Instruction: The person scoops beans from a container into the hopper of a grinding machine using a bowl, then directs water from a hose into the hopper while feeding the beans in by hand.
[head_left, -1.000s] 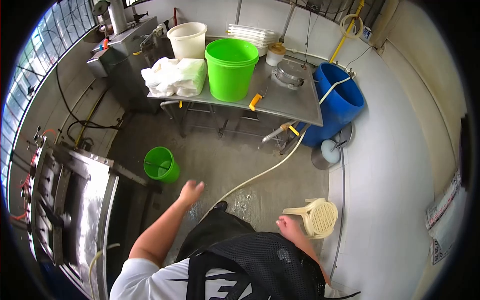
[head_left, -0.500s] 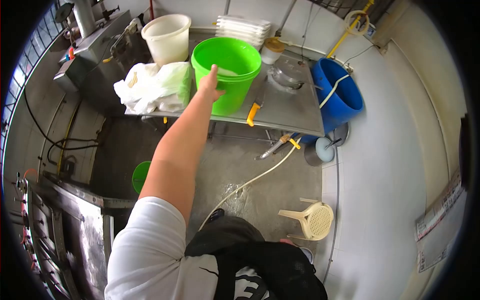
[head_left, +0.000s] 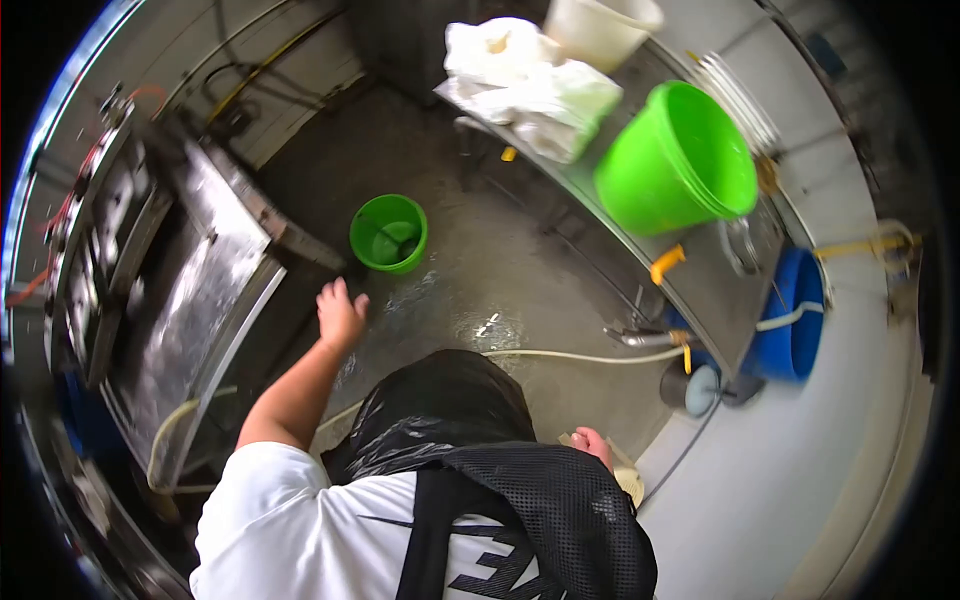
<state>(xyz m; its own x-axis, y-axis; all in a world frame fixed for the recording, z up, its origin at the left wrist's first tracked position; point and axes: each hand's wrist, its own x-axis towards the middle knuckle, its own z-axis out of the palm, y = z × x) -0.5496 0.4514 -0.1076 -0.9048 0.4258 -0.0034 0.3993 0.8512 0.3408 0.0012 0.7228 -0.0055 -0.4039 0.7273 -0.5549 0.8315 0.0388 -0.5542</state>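
Note:
My left hand (head_left: 342,314) is held out low on the left, its fingers apart and nothing in them. Just beyond it on the floor stands a small green bucket (head_left: 413,262) with a dark stick-like thing inside. My right hand (head_left: 594,446) shows only in part beside the black mesh cloth at my chest. Its fingers look curled, and whatever they may hold is hidden. Neither hand touches the large green bucket (head_left: 640,170), which stands on the metal table (head_left: 716,300).
White plastic bags (head_left: 530,90) and a white bucket (head_left: 605,32) share the table with a yellow-handled tool (head_left: 667,264). A blue barrel (head_left: 788,335) stands at its right end. A pale hose (head_left: 580,354) crosses the wet floor. Metal equipment (head_left: 190,290) lines the left side.
My left hand has come off the large green bucket and moved down and left, near the small one. The view has turned left and downward. My right hand shows more.

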